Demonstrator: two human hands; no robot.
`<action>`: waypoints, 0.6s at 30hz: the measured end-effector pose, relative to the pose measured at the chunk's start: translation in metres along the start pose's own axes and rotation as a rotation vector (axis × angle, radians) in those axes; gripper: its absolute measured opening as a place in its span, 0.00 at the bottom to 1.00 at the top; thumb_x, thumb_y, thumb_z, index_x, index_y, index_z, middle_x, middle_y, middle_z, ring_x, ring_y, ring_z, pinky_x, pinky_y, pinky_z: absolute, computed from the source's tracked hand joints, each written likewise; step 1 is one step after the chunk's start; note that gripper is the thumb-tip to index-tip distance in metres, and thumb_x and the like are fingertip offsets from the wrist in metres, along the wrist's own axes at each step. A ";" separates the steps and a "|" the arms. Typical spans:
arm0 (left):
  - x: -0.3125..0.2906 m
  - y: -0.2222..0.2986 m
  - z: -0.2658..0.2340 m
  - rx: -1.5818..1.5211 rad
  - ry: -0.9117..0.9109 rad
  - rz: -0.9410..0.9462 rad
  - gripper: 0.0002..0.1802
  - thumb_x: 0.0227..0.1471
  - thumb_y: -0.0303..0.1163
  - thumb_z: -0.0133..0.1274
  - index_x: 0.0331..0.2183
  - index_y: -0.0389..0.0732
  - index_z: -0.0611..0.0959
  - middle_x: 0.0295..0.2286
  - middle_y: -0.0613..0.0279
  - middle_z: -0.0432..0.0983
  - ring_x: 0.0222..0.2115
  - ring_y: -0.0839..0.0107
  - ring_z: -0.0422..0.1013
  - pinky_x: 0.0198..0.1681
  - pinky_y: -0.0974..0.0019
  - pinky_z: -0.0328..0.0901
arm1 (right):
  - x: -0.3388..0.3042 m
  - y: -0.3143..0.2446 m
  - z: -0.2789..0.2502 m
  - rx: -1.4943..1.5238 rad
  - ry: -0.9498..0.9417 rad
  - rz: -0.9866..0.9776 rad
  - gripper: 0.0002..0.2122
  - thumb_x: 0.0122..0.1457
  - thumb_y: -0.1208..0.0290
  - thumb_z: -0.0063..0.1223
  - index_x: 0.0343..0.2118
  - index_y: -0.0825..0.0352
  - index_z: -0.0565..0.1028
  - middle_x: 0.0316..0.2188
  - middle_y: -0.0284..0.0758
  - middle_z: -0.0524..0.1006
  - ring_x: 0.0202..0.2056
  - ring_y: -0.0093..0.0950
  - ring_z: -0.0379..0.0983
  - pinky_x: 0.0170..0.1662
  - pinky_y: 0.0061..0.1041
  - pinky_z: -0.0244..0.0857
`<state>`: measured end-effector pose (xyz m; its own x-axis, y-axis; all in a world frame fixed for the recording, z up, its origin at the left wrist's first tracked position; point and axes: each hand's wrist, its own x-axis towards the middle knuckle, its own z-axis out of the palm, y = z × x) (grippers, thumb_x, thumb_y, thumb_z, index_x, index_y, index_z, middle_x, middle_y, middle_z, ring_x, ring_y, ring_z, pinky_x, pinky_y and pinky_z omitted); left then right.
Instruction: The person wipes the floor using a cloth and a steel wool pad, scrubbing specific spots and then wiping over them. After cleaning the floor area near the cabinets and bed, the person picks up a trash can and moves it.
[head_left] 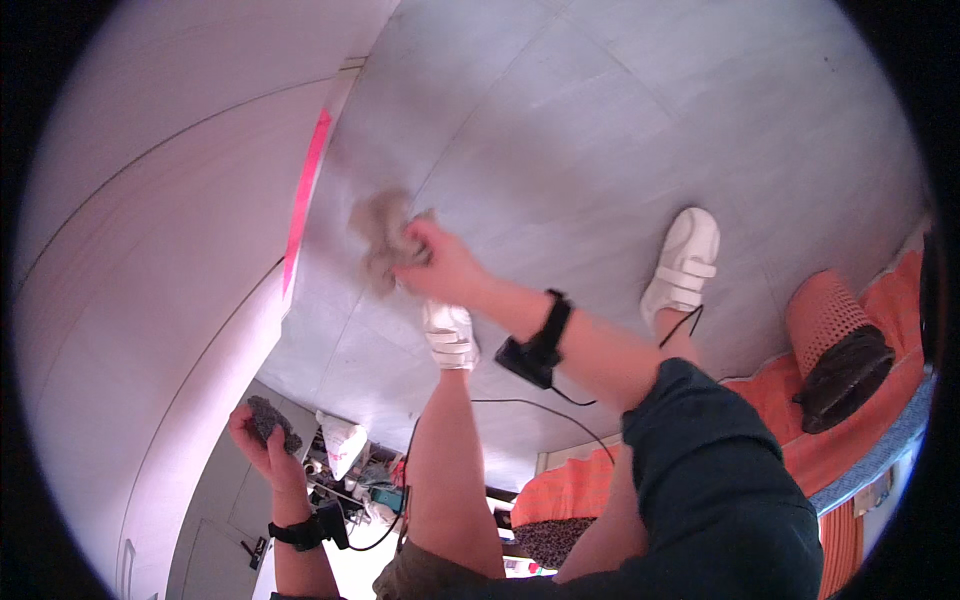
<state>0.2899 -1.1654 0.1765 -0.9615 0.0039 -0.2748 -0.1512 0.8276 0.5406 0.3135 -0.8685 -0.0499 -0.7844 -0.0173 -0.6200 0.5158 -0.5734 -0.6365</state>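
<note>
My right hand [445, 268] reaches out over the grey floor, its fingers closed on a crumpled beige-grey cloth [383, 235]. Motion smears the cloth's edges. It hangs close to one of my white shoes [450, 335]. Low at the left, my left hand [262, 450] is raised beside a large pale panel [190, 330]. Between its thumb and fingers sits a dark grey, rough-textured clump [272, 422], which could be a scrubber or a bunched cloth. Black straps with small boxes and cables circle both wrists.
A bright pink strip [306, 200] runs along the panel's edge by the floor. My other white shoe [687, 262] stands further right. Beyond it, a pink perforated bin [825, 312] with a black liner lies tilted against orange fabric [765, 400]. Assorted items crowd a rack [370, 480] behind my legs.
</note>
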 end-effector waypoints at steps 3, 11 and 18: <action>0.012 0.008 0.036 -0.028 -0.039 0.046 0.26 0.38 0.27 0.47 0.45 0.39 0.66 0.42 0.60 0.62 0.44 0.67 0.59 0.51 0.65 0.54 | -0.012 -0.071 -0.124 0.539 0.037 -0.116 0.19 0.50 0.77 0.55 0.45 0.67 0.63 0.41 0.34 0.71 0.42 0.26 0.69 0.44 0.27 0.65; 0.047 0.052 0.048 -0.074 -0.115 0.090 0.28 0.43 0.34 0.50 0.47 0.39 0.66 0.43 0.61 0.62 0.46 0.66 0.60 0.52 0.62 0.53 | -0.090 -0.202 -0.418 -0.567 1.383 -0.612 0.26 0.52 0.71 0.53 0.52 0.71 0.56 0.45 0.43 0.68 0.46 0.32 0.65 0.48 0.29 0.60; 0.060 0.095 0.116 -0.072 -0.242 0.113 0.26 0.43 0.31 0.48 0.47 0.38 0.65 0.44 0.62 0.60 0.47 0.68 0.57 0.52 0.66 0.52 | -0.049 -0.232 -0.579 -1.090 1.213 0.032 0.26 0.51 0.73 0.48 0.56 0.64 0.60 0.52 0.46 0.65 0.50 0.41 0.65 0.50 0.33 0.60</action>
<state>0.2445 -1.0219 0.1189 -0.8916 0.2350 -0.3871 -0.0705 0.7724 0.6312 0.4320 -0.2601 -0.1379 -0.3255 0.9030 -0.2804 0.9244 0.2417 -0.2949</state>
